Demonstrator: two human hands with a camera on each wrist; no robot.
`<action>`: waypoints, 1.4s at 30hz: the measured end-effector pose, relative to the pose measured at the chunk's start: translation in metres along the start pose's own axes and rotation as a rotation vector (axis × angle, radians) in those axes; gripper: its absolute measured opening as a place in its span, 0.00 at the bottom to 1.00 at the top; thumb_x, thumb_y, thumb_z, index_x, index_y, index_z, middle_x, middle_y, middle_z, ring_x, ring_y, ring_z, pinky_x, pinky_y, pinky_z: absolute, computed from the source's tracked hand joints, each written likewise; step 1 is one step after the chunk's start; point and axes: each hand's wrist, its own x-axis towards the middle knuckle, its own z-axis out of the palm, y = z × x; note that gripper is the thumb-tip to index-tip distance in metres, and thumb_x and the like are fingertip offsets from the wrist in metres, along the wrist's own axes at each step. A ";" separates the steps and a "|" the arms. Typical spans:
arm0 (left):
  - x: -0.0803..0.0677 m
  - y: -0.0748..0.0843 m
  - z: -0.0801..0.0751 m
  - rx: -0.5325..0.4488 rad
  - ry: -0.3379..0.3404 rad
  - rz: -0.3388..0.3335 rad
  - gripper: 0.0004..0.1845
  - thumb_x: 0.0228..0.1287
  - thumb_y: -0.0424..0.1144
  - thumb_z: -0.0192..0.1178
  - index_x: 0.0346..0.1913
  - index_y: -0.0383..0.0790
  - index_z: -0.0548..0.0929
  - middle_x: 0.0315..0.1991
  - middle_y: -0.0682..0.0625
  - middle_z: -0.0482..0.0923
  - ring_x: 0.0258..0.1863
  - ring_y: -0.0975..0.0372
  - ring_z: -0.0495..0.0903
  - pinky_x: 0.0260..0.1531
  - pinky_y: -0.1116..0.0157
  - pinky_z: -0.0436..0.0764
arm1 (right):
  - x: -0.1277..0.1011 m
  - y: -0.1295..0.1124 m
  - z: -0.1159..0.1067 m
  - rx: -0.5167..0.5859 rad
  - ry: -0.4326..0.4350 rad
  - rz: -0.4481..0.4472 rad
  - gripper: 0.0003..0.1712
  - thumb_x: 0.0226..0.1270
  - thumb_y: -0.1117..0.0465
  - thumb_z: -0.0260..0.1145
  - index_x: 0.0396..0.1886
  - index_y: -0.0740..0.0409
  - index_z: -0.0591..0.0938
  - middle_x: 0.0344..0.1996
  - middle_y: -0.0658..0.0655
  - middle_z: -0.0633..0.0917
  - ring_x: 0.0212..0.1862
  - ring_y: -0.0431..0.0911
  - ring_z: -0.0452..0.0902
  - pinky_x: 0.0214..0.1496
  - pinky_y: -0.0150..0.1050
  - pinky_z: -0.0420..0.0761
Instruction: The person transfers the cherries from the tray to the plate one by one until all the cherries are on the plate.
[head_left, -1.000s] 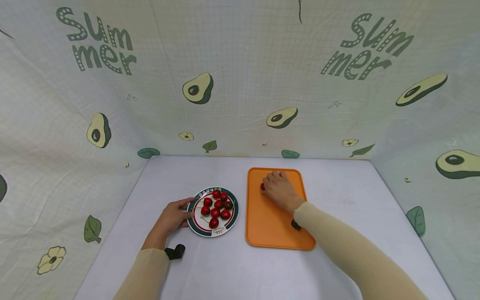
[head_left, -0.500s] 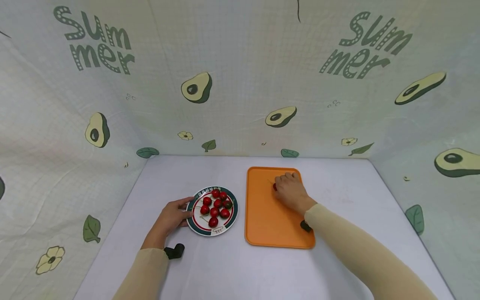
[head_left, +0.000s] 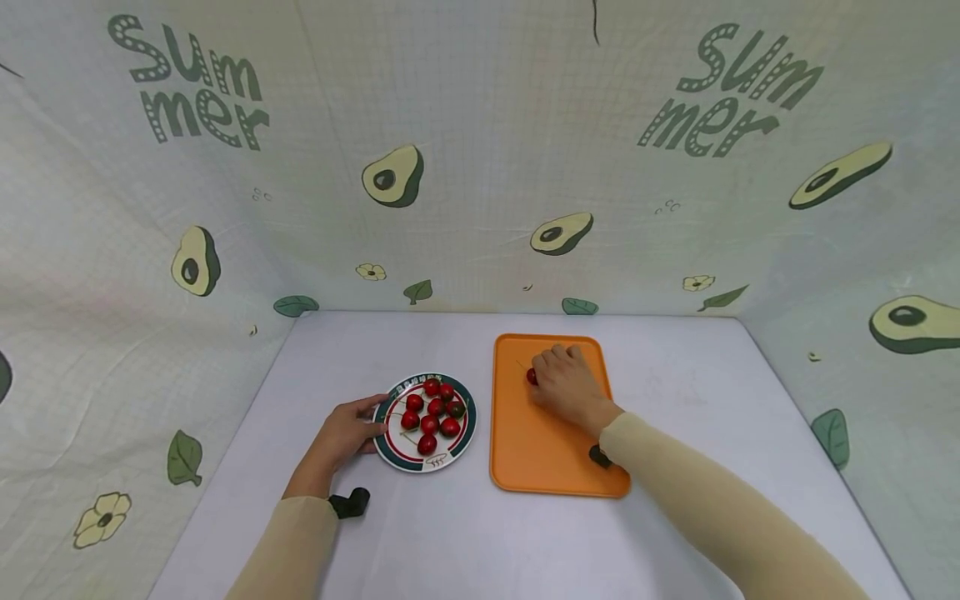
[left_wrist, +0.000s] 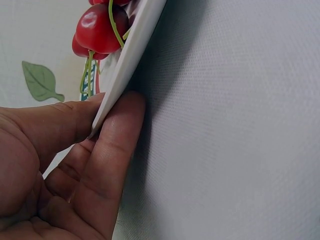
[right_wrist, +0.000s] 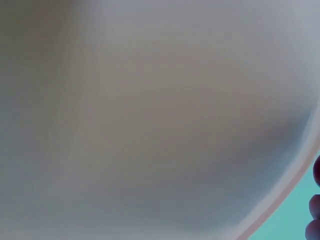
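Observation:
My left hand (head_left: 347,433) pinches the left rim of a round plate (head_left: 395,457) with a green and red border. In the left wrist view the thumb (left_wrist: 60,120) lies over the rim and the fingers (left_wrist: 107,160) are beneath it. Several red cherries (head_left: 429,425) with green stems sit on this plate. To the right, my right hand (head_left: 570,383) is over the upper part of an orange tray (head_left: 525,467), fingers curled. One dark red cherry (head_left: 532,377) peeks out at its fingertips, its stem pointing left, the rest hidden by the hand.
The white table (head_left: 420,542) meets a printed cloth (head_left: 480,167) hanging at the back and sides. The right wrist view is mostly a blurred pale surface (right_wrist: 150,125), with turquoise and dark red rounded shapes at its right edge.
My right hand and its cherry shifted right across the tray, then partly back left. The left hand and the plate have stayed in place.

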 end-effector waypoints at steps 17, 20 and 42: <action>-0.001 0.000 0.000 0.026 0.004 -0.003 0.33 0.69 0.32 0.69 0.76 0.50 0.76 0.69 0.33 0.70 0.32 0.58 0.83 0.36 0.65 0.89 | -0.001 -0.063 -0.024 -0.017 0.125 -0.280 0.16 0.73 0.48 0.66 0.44 0.56 0.82 0.36 0.53 0.82 0.44 0.50 0.74 0.52 0.46 0.74; -0.001 0.000 0.000 0.028 0.003 -0.004 0.33 0.70 0.33 0.69 0.76 0.51 0.76 0.69 0.33 0.70 0.32 0.59 0.83 0.36 0.65 0.89 | -0.002 -0.077 -0.025 -0.020 0.134 -0.338 0.16 0.72 0.47 0.66 0.44 0.54 0.82 0.36 0.51 0.82 0.44 0.48 0.74 0.52 0.45 0.74; 0.000 -0.002 -0.001 0.012 -0.004 0.013 0.33 0.69 0.33 0.68 0.76 0.49 0.76 0.69 0.32 0.70 0.32 0.59 0.83 0.36 0.65 0.89 | -0.001 -0.119 -0.018 -0.077 0.019 -0.463 0.24 0.74 0.36 0.63 0.53 0.49 0.81 0.43 0.47 0.82 0.49 0.46 0.72 0.54 0.41 0.72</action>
